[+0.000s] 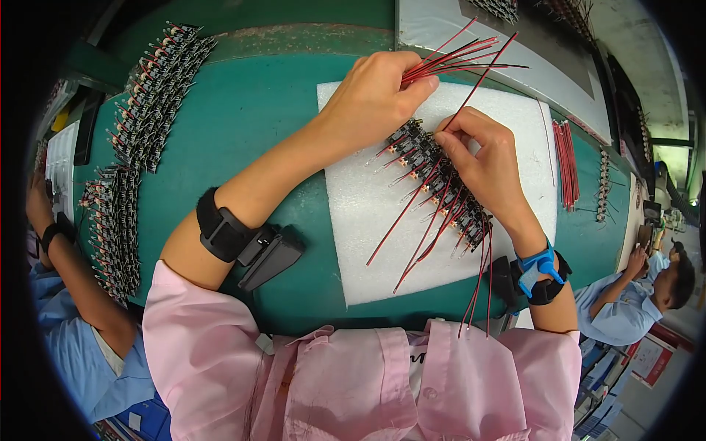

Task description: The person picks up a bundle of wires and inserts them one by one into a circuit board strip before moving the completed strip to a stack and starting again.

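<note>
My left hand (375, 88) is closed around a fanned bundle of red and black wires (471, 57), above the far side of a white foam sheet (360, 242). My right hand (482, 158) is closed in a pinch on a red-and-black wire (482, 77), which slants up past the bundle. Right beside the right fingers, a row of small black circuit boards (423, 158) lies on the foam. Several red and black wires trail from the boards toward me. The right fingers hide part of the row, and the pinched wire's lower end is hard to make out.
Stacked rows of boards (158, 95) stand at the left of the green table (243, 103), with more boards (114, 228) nearer. Right of the foam lie a red wire bundle (565, 165) and a narrow board strip (604, 187). People in blue sit at both sides.
</note>
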A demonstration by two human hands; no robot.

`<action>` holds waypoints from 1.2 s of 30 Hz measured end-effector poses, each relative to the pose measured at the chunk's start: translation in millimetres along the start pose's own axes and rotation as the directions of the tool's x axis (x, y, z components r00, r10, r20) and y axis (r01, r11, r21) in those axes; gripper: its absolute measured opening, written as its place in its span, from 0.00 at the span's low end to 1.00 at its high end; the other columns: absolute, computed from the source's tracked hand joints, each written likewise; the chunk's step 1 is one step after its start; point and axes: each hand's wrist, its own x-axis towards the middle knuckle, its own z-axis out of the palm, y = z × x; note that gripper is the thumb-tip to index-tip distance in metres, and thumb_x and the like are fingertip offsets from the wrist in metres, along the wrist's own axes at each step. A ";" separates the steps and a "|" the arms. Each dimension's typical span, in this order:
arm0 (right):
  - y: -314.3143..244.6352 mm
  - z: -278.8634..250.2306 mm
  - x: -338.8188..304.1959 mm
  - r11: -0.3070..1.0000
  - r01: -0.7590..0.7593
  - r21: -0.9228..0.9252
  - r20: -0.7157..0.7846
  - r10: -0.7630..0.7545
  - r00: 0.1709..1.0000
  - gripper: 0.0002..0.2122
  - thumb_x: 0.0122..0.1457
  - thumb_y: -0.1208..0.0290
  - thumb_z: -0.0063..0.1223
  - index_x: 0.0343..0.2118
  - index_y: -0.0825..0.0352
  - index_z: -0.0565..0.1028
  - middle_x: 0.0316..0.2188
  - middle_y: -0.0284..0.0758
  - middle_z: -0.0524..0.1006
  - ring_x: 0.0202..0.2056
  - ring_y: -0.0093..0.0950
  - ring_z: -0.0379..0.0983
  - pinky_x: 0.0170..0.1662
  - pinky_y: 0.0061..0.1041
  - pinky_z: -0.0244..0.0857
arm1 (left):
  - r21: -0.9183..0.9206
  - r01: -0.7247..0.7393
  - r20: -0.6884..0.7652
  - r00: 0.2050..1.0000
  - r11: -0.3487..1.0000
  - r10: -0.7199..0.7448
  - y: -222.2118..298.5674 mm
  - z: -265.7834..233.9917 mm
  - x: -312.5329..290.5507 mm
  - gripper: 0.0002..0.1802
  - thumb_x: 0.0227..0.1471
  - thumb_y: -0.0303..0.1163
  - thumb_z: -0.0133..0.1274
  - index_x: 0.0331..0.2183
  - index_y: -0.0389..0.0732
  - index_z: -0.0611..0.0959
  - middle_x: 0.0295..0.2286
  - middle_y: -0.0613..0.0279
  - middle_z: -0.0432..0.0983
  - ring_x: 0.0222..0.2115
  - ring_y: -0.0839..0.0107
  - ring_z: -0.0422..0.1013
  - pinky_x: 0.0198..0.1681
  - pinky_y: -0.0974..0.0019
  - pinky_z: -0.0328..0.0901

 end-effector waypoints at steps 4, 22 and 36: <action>-0.4 0.1 -0.1 1.000 0.002 -0.009 -0.003 -0.002 1.000 0.03 0.42 0.82 0.50 0.20 0.74 0.69 0.16 0.34 0.66 0.19 0.21 0.60 0.24 0.18 0.56 | 0.000 0.000 0.001 1.000 1.000 0.000 -1.2 0.6 0.7 0.13 0.42 0.33 0.47 0.20 0.30 0.72 0.11 0.55 0.63 0.13 0.69 0.58 0.18 0.64 0.54; 4.3 -4.1 3.3 1.000 0.004 0.004 0.036 -0.004 0.999 0.03 0.42 0.81 0.49 0.19 0.73 0.68 0.15 0.33 0.66 0.18 0.21 0.59 0.22 0.19 0.54 | 0.346 0.097 0.263 0.945 0.933 -0.195 14.1 -21.5 5.9 0.19 0.28 0.35 0.59 0.20 0.32 0.71 0.14 0.54 0.66 0.17 0.66 0.66 0.21 0.66 0.58; 6.8 -3.2 5.7 0.999 0.020 0.025 0.047 -0.021 0.999 0.02 0.43 0.82 0.47 0.18 0.73 0.67 0.15 0.33 0.66 0.18 0.20 0.58 0.21 0.18 0.54 | 0.390 0.106 0.282 0.932 0.915 -0.229 19.3 -20.6 6.3 0.20 0.26 0.33 0.61 0.21 0.30 0.70 0.16 0.51 0.68 0.20 0.62 0.67 0.23 0.64 0.59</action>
